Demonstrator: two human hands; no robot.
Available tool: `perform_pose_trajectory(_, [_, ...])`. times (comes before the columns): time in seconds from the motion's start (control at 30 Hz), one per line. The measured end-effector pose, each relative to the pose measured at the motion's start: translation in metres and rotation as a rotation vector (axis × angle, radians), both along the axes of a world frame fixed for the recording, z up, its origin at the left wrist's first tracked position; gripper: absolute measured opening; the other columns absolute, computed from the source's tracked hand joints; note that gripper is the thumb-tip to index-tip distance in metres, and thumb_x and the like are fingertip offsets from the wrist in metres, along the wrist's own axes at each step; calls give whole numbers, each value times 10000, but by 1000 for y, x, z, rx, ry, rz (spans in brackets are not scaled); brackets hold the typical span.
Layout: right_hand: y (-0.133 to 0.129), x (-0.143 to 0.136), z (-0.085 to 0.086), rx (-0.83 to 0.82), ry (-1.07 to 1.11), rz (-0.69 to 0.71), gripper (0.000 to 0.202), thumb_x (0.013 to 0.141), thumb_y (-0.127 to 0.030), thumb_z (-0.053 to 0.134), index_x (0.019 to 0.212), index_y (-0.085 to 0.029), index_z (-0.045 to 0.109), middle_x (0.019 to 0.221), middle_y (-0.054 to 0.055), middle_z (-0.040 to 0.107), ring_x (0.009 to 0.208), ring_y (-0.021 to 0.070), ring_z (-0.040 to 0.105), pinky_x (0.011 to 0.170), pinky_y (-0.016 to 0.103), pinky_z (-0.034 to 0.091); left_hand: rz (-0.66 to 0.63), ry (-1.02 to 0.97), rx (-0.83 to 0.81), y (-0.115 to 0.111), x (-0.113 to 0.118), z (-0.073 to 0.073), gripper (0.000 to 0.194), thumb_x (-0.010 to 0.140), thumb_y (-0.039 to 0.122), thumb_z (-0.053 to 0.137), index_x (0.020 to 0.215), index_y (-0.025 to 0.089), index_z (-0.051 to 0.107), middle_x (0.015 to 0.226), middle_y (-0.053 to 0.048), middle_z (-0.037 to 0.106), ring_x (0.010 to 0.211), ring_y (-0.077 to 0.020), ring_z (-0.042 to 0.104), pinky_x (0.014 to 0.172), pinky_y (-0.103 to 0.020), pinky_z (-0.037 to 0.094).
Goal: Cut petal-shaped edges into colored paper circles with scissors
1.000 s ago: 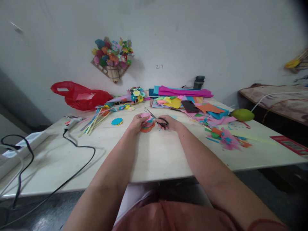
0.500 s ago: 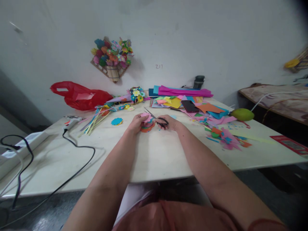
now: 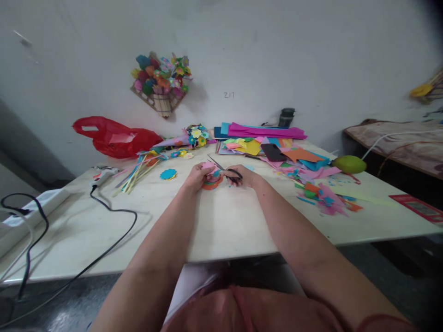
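Observation:
Between the fingers of my left hand [image 3: 196, 177] is a piece of pink paper [image 3: 209, 167], held just above the table. My right hand [image 3: 242, 176] is closed around the black handles of a pair of scissors [image 3: 234, 174], whose blades point up and left beside the pink paper. Below the left fingers lie round paper pieces [image 3: 212, 185], orange and other colours, partly hidden by the hand. Farther left on the table sits a small stack of scalloped paper discs [image 3: 168, 174], blue on top and yellow beneath.
At left are a glue gun [image 3: 104, 176] with a trailing cord, a power strip [image 3: 38, 207], paper strips [image 3: 140, 173] and a red plastic bag [image 3: 117, 138]. Paper scraps [image 3: 327, 198], a phone [image 3: 273, 152] and a green mango-like fruit [image 3: 349, 164] lie at right. Coloured sheets [image 3: 266, 132] rest along the wall.
Almost nothing differs. The pink paper has shifted very slightly in my left fingers, and the scissors stay beside it.

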State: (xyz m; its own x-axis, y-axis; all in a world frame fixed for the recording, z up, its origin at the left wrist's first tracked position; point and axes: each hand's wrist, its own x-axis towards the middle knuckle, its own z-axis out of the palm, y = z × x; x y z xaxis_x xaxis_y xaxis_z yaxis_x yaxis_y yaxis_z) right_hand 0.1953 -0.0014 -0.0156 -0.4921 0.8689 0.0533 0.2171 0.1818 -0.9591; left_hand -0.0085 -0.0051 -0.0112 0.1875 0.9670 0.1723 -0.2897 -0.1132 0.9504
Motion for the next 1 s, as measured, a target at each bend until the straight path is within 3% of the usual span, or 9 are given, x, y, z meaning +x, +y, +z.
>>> perform_pose_trajectory(0.17, [1, 0, -1, 7, -9, 5, 351, 851, -437, 702, 685, -152, 582, 535, -8, 609, 364, 55, 463, 314, 176, 253, -3, -6, -9, 1, 1, -1, 366, 531, 261, 901, 605, 148, 561, 484, 31, 497, 413, -46, 360, 419, -201, 285])
perform_pose_trajectory(1.0, [-7, -4, 7, -23, -25, -6, 294, 845, -373, 707, 694, -157, 576, 511, -22, 600, 354, 56, 468, 311, 166, 242, 4, -17, -40, 4, 0, -3, 302, 540, 229, 861, 667, 124, 608, 566, -13, 591, 467, -81, 483, 461, -215, 370])
